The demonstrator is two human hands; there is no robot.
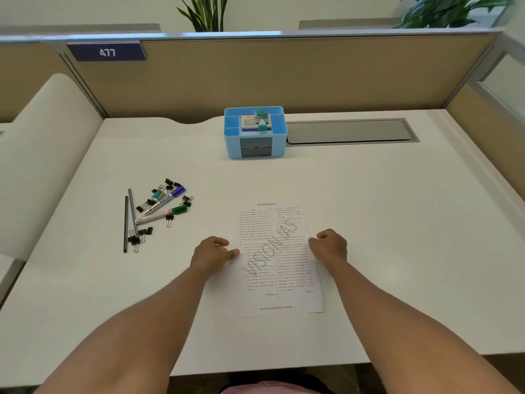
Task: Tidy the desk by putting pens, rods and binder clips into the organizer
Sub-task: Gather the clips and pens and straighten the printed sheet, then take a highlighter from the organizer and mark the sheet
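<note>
White paper (279,260) pinched by both hands (214,251); pens (162,207) lie well left.

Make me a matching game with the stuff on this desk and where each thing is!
Things:
1. blue organizer
2. printed sheet
3. green-capped marker
4. number sign

Places:
A. under both hands
B. up on the partition wall
C. in the pile on the left of the desk
D. at the back of the desk, in the middle

Pairs: 1-D, 2-A, 3-C, 4-B
</note>
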